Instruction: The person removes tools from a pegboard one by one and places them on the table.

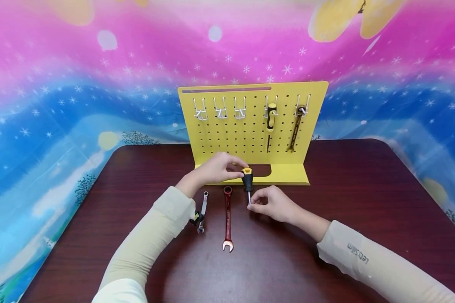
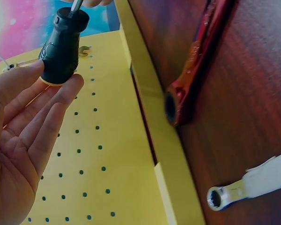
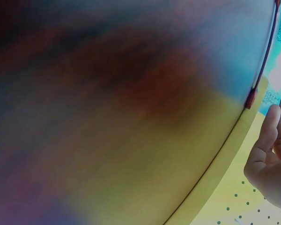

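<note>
A black and yellow screwdriver (image 1: 247, 180) is held above the table in front of the pegboard, its handle up and shaft down. My left hand (image 1: 220, 168) pinches the handle's yellow end between thumb and fingertips. In the left wrist view, the black handle (image 2: 61, 49) sits at those fingertips. My right hand (image 1: 274, 205) pinches the metal shaft near its lower end. Only part of the right hand (image 3: 274, 159) shows at the edge of the right wrist view, with the screwdriver out of sight. A red combination wrench (image 1: 228, 219) lies on the table below the screwdriver.
A yellow pegboard (image 1: 227, 134) stands at the back, with several white hooks (image 1: 220, 112). On it hang another screwdriver (image 1: 271, 118) and a bronze-toned wrench (image 1: 296, 128). A smaller silver wrench (image 1: 203, 208) lies left of the red one on the dark table (image 1: 356, 193).
</note>
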Available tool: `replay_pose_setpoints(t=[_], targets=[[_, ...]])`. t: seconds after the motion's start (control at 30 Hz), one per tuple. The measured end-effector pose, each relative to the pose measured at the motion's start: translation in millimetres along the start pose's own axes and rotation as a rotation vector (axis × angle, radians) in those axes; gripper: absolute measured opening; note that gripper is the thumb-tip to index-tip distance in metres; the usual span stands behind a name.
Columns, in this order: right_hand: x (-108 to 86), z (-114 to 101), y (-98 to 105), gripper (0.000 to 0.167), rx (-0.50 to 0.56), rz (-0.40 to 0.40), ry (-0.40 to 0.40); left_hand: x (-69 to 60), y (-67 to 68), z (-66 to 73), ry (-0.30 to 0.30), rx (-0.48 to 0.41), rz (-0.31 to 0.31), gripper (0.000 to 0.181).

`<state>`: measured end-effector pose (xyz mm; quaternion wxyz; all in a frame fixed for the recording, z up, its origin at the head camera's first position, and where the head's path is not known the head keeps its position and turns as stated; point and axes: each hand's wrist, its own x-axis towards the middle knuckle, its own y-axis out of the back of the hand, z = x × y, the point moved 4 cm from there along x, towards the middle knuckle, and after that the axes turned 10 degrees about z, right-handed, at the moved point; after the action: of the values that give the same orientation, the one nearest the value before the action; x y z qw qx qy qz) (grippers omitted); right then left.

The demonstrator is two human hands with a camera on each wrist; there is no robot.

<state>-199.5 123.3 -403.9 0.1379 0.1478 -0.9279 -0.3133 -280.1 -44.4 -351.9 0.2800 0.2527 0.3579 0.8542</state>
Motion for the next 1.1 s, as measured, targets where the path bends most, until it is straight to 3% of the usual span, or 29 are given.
replay_pose_setpoints(t=[0.23, 0.63, 1.1], targets=[[-3.7, 8, -6, 0.011, 0.066, -0.084, -0.055, -2.4, -14.0, -8.3, 0.012, 0.003, -0.037, 0.027], [-6.8, 14, -11, 0.013, 0.082, -0.167, -0.105, -6.0, -35.1, -23.9, 0.130, -0.115, -0.105, 0.029], [-6.9, 14, -16, 0.014, 0.070, -0.201, -0.093, -9.3, -46.6, -29.5, 0.131, -0.061, -0.148, 0.026]])
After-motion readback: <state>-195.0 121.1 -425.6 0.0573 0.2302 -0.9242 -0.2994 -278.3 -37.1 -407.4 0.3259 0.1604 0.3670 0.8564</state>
